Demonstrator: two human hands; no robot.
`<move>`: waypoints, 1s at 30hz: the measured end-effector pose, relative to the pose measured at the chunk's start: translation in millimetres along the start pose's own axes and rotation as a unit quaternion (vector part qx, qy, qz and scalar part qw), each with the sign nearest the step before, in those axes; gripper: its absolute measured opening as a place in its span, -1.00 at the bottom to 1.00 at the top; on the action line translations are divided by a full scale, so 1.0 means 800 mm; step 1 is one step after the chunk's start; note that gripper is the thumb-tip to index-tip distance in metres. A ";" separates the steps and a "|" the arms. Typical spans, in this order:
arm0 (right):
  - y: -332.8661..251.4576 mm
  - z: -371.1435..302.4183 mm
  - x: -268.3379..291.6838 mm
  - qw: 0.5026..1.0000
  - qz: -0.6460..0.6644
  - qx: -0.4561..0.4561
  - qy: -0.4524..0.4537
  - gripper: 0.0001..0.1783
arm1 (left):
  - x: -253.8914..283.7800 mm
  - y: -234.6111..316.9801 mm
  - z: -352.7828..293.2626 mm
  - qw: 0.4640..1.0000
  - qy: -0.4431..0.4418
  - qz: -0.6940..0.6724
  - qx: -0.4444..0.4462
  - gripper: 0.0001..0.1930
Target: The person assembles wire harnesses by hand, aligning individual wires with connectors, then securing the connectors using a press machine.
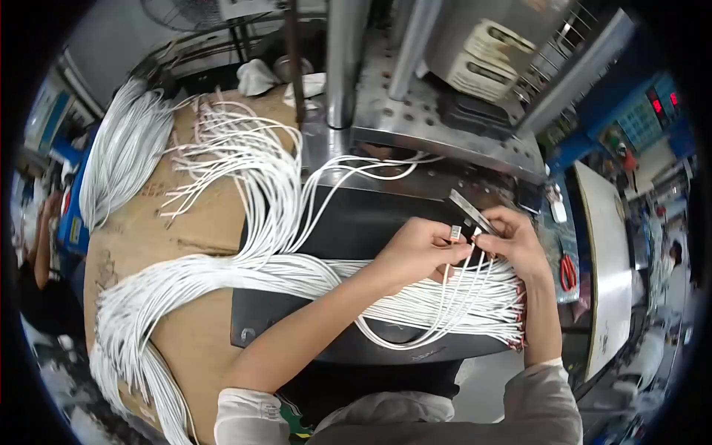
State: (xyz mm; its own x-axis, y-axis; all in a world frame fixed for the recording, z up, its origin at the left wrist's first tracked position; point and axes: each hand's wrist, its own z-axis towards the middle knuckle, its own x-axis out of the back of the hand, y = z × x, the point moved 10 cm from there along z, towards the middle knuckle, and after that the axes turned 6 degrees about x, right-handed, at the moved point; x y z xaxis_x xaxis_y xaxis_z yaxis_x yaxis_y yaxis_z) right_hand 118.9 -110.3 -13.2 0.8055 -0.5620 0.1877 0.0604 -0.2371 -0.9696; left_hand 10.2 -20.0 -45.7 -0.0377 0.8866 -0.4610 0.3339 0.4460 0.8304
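Note:
My left hand (414,251) pinches a white cable, with a small metal-cased connector (455,233) standing up at its fingertips. Close beside it, my right hand (518,243) is closed around a narrow metal bar (472,211) and the ends of a few white cables; the fingers partly hide how these meet. Those cables loop down (400,345) in front of the hands. Under both hands lies a thick bundle of white cables (415,308) on a black mat (348,215), with reddish wire ends (518,326) at its right.
A press with steel columns (347,59) and a drilled metal plate (445,137) stands just beyond my hands. More white cables (126,156) lie on brown cardboard (200,222) at left. Red-handled pliers (568,273) and a blue control box (638,119) are at right. Another person's arm (43,241) shows far left.

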 end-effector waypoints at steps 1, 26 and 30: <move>-0.006 0.002 0.004 1.000 -0.010 0.001 0.002 -0.64 | 0.003 0.002 -0.001 0.999 0.026 0.035 0.012 -0.75; 0.003 -0.004 -0.007 0.997 0.030 0.015 -0.069 -0.65 | -0.003 -0.004 0.003 0.993 0.051 0.095 0.048 -0.54; -0.009 0.010 -0.003 0.992 -0.070 0.029 -0.098 -0.63 | 0.018 0.017 -0.012 0.917 0.152 0.357 0.092 -0.56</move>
State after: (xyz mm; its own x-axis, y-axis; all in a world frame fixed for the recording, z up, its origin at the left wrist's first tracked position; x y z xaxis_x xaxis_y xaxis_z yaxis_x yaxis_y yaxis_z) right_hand 120.9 -100.7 -7.7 0.8852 -0.3611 0.2933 0.2099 -0.2527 -0.9445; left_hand 5.1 0.0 -37.8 0.0002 0.9505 0.3106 0.5276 -0.2640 0.8075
